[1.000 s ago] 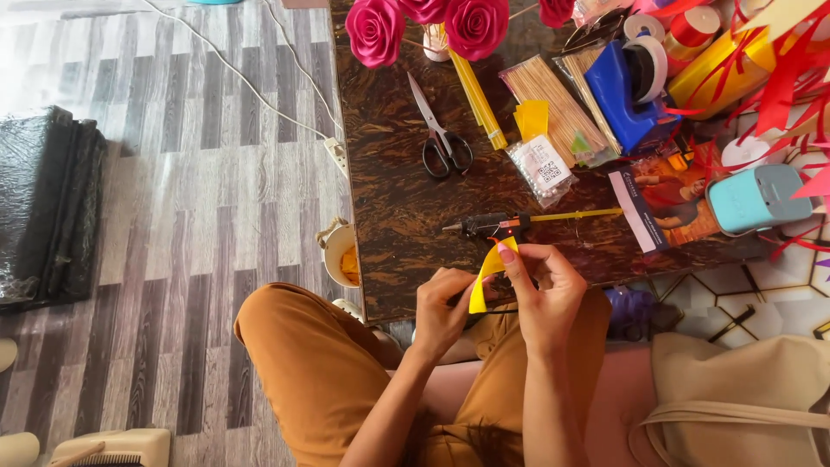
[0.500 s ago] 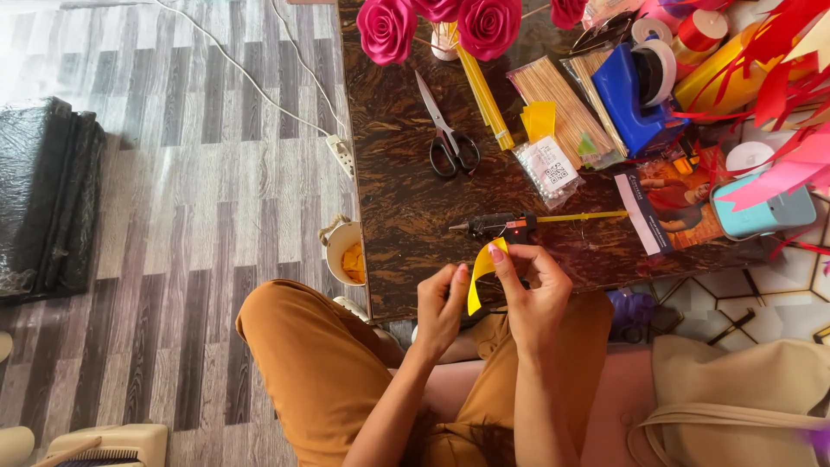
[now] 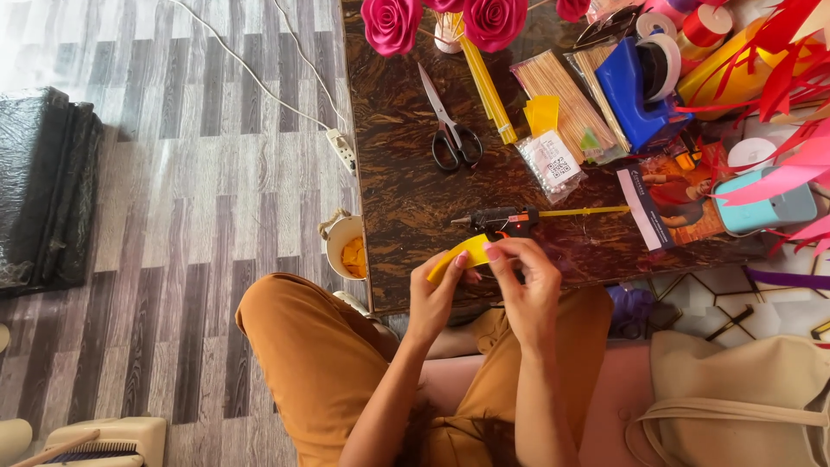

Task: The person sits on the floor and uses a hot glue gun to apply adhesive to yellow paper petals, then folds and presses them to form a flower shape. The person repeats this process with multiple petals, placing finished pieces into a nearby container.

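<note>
Both my hands meet over the near edge of a dark marbled table (image 3: pixel 398 173). My left hand (image 3: pixel 435 294) and my right hand (image 3: pixel 523 281) pinch a curled strip of yellow paper (image 3: pixel 458 251) between their fingertips. Just beyond my fingers a black glue gun (image 3: pixel 497 220) lies on the table with a yellow glue stick (image 3: pixel 584 210) sticking out to the right. Black-handled scissors (image 3: pixel 450 130) lie further back.
Pink paper roses (image 3: pixel 392 22) stand at the far edge, with yellow sticks (image 3: pixel 488 82), a packet of wooden skewers (image 3: pixel 562 95), a blue tape dispenser (image 3: pixel 635 86) and red and pink ribbons (image 3: pixel 778 78) to the right. A small bucket (image 3: pixel 346 251) stands on the floor left of the table; a beige bag (image 3: pixel 743 398) lies at my right.
The view has drifted slightly, so the table sits further right and lower. My hands stay together on the yellow strip, turning it a little.
</note>
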